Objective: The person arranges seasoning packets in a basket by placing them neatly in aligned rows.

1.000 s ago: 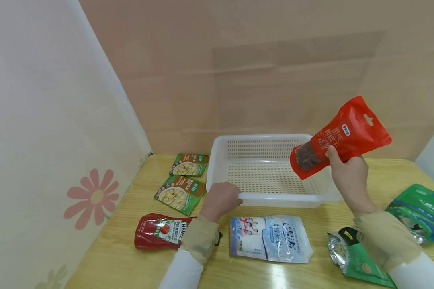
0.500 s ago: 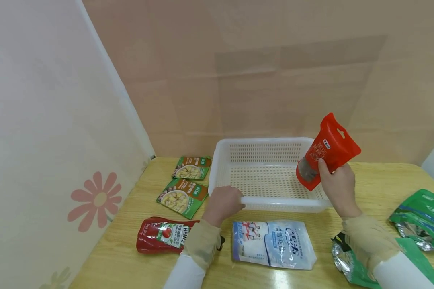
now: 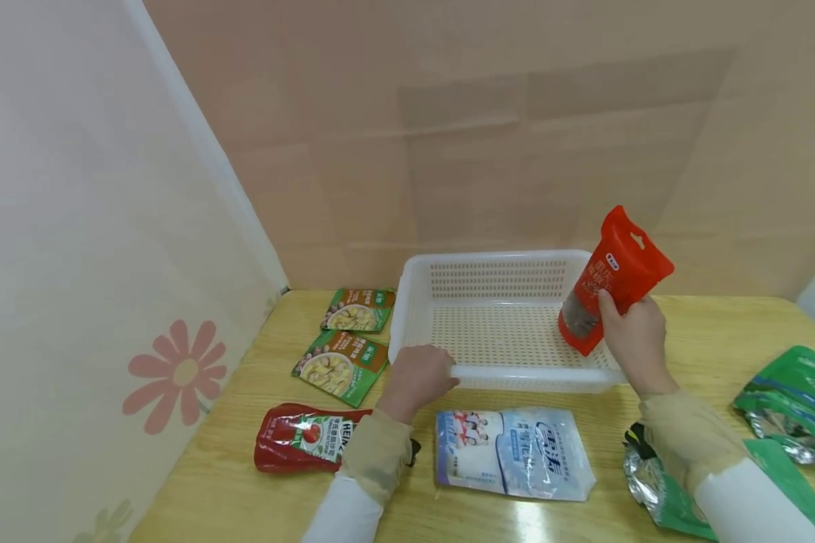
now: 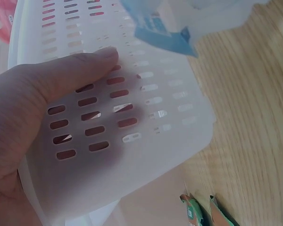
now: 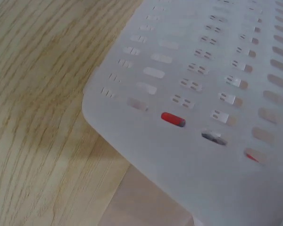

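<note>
Red pouch (image 3: 613, 276), right hand (image 3: 638, 339) gripping it, left hand (image 3: 419, 379) pinching basket wall (image 3: 530, 376)

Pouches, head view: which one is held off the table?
The red hang-hole pouch, gripped in the right hand, lower end inside the white basket; the others, like the Heinz tomato ketchup pouch, lie on the wooden table.

A red pouch (image 3: 616, 273), dark contents showing through its window, tilts with its hang-hole toward one o'clock. Its lower end, perhaps touching, overlaps the white perforated basket's (image 3: 516, 372) three-o'clock end.
</note>
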A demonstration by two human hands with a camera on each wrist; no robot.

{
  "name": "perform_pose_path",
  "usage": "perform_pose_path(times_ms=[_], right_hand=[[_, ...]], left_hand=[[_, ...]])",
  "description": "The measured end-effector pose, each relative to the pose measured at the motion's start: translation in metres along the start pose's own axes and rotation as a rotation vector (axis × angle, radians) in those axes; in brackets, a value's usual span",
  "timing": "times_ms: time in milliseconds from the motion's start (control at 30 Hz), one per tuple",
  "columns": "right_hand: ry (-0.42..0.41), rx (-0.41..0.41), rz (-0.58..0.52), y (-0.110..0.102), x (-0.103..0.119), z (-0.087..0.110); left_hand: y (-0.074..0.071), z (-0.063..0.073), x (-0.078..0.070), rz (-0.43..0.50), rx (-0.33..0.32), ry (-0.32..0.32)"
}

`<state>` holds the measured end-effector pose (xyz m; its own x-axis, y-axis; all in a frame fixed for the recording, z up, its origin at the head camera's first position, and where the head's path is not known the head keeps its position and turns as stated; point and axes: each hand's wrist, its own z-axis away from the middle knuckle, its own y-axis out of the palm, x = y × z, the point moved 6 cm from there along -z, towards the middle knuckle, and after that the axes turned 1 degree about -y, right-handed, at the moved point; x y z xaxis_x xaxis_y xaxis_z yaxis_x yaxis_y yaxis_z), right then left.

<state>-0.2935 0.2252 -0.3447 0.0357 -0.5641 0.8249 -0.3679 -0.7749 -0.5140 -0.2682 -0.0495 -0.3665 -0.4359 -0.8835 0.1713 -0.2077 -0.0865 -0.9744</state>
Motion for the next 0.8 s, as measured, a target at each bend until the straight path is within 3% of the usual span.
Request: perform_pose_path(times_ms=[200,667,800], right_hand=[[0.005,0.026,0.040,0.008,-0.001,-0.005],[-0.016,0.030,0.088,0.012,0.005,-0.001],[-0.046,0.025,0.155,0.013,0.007,0.000]], left_hand=[[0.000,0.000,0.001,0.050,0.017,-0.010],[-0.003,0.002,0.003,0.045,-0.006,-0.013],[-0.001,0.002,0.003,0.054,0.000,-0.015]])
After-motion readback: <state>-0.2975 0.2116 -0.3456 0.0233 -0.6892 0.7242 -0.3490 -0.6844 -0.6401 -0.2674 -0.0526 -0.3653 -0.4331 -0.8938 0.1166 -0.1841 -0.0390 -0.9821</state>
